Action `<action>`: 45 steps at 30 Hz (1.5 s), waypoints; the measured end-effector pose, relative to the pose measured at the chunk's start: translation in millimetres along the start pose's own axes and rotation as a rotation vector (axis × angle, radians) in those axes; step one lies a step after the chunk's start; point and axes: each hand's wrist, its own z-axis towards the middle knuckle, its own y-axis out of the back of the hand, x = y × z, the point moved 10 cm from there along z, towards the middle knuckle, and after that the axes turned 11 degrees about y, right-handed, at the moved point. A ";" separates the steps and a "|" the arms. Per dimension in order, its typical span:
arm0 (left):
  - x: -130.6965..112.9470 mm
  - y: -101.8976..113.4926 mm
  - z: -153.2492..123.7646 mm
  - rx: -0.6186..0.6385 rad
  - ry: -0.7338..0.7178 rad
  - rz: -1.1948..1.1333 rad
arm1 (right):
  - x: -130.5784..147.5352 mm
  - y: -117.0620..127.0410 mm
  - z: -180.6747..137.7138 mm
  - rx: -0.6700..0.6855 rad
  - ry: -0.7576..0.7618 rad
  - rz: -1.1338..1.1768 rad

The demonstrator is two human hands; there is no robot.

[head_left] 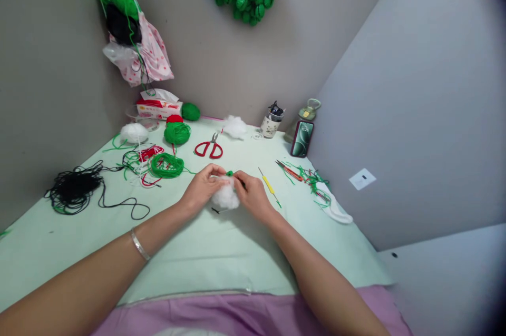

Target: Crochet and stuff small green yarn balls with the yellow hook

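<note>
Green piece [229,173] between left fingers [214,169] and right fingers [242,178].

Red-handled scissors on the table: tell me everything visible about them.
The scissors have two wide red loop handles, perhaps plastic, and short grey blades that look metal and slightly parted. They lie flat on the pale green table cover, tips pointing away from the person, right of a green yarn ball. Neither the left hand nor right hand touches them.
</note>
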 end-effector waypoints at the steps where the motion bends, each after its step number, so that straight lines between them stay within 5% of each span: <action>1: 0.3 1.6 0.4 -0.010 -0.005 0.004 | 3.5 -0.7 0.0 0.012 0.024 -0.016; 11: 0.2 12.5 4.7 -0.109 -0.090 0.125 | 10.8 -8.2 1.4 0.095 0.118 -0.129; 24: 23.4 17.9 15.7 -0.114 0.070 0.080 | 26.1 -19.4 -3.8 0.189 0.121 0.080; 37: 11.5 -2.7 -3.4 0.063 0.051 -0.131 | -23.2 -5.6 5.0 -0.051 -0.150 0.277; 45: 1.4 -0.4 -5.0 0.029 -0.007 -0.087 | -5.0 0.4 2.4 0.019 -0.085 0.312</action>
